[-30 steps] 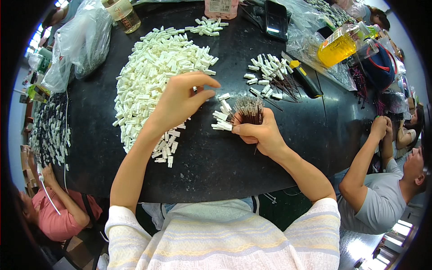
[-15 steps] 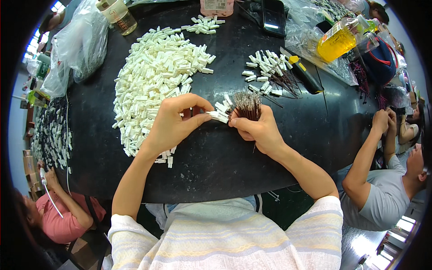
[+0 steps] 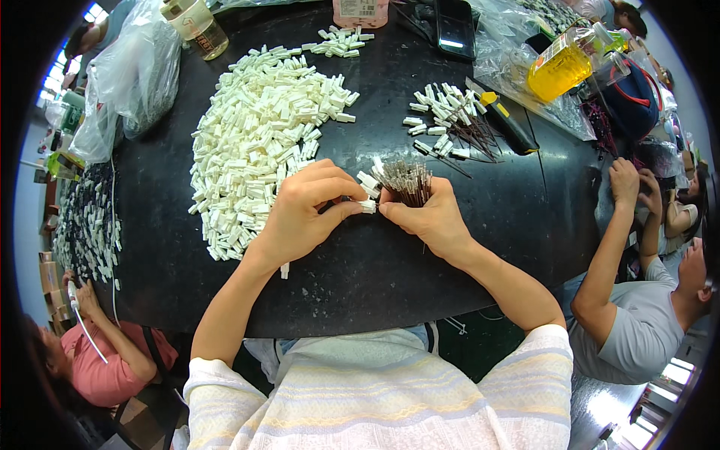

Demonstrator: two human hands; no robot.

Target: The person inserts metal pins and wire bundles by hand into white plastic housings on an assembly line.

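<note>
My left hand pinches a small white plastic connector housing between thumb and fingertips, close to the bundle in the other hand. My right hand is closed around a bundle of thin dark brown wires with metal-tipped ends pointing up. A few white housings sit at the left side of that bundle, near both sets of fingertips. Left of my hands spreads a big heap of loose white housings. To the right, beyond my right hand, lies a small pile of white housings with brown wires attached.
A yellow-and-black utility knife lies beside the small pile. A dark phone, a yellow drink bottle, another bottle and a plastic bag stand along the far side. People sit at left and right.
My left hand has moved slightly right and nearer to me, its fingers now curled more over the housing. The wire bundle leans a little left. The right-hand person's hands have shifted.
</note>
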